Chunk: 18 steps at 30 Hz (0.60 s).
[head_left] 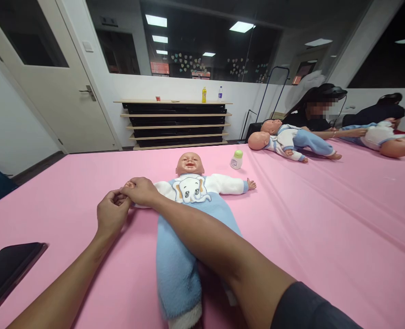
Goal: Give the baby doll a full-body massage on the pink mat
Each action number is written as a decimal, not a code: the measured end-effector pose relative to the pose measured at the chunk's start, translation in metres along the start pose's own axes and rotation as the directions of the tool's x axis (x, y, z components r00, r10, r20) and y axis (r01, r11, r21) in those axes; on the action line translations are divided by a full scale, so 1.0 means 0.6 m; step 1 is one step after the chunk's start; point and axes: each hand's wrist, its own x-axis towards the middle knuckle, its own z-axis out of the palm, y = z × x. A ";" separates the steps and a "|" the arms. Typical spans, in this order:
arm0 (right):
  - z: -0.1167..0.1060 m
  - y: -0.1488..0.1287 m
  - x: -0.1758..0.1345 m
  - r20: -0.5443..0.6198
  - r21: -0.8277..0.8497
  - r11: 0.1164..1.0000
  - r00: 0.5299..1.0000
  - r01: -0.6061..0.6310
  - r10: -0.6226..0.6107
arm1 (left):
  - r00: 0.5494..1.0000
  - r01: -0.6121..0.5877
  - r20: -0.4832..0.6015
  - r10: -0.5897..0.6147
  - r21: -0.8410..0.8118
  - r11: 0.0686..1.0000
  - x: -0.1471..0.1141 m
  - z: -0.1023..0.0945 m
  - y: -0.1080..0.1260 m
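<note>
A baby doll in a white and light-blue outfit with an elephant on the chest lies face up on the pink table cover. Both of my hands are at the doll's hand on the left side, beyond its white sleeve. My left hand has its fingers curled round that small hand from below and the left. From above, my right hand closes over it, with my forearm crossing the doll's body. The doll's fingers show only partly between mine. Its other arm stretches out to the right, away from my hands.
Right of the doll's head stands a small white bottle with a green cap. A black phone-like slab lies at the left edge. More dolls lie at the far right, where two people work. A shelf stands behind the table.
</note>
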 end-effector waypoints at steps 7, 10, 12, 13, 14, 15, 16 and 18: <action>-0.003 -0.002 0.001 -0.095 -0.064 0.994 0.992 -0.087 0.080 | 0.997 0.054 0.057 -0.052 -0.035 0.998 -0.001 0.002 -0.001; -0.004 -0.002 0.003 -0.138 -0.106 0.988 0.986 -0.112 0.097 | 0.994 0.040 0.103 -0.039 -0.004 0.999 0.000 0.001 -0.004; -0.004 -0.001 0.003 -0.132 -0.111 0.988 0.986 -0.112 0.097 | 0.992 0.030 0.120 -0.031 0.008 1.000 0.002 0.001 -0.007; -0.005 -0.001 0.003 -0.125 -0.109 0.988 0.987 -0.111 0.097 | 0.992 0.027 0.123 -0.028 0.011 1.000 0.003 0.001 -0.008; -0.005 -0.001 0.002 -0.118 -0.106 0.988 0.988 -0.110 0.097 | 0.991 0.025 0.128 -0.027 0.015 1.000 0.004 0.001 -0.010; -0.005 -0.001 0.002 -0.110 -0.099 0.990 0.990 -0.105 0.093 | 0.991 0.025 0.130 -0.027 0.019 1.000 0.005 0.001 -0.011; -0.006 -0.001 0.001 -0.102 -0.089 0.992 0.991 -0.094 0.085 | 0.991 0.024 0.131 -0.027 0.026 0.999 0.006 0.001 -0.011; -0.006 -0.002 0.001 -0.092 -0.058 0.996 0.994 -0.065 0.060 | 0.992 0.023 0.125 -0.029 0.045 0.999 0.007 0.002 -0.011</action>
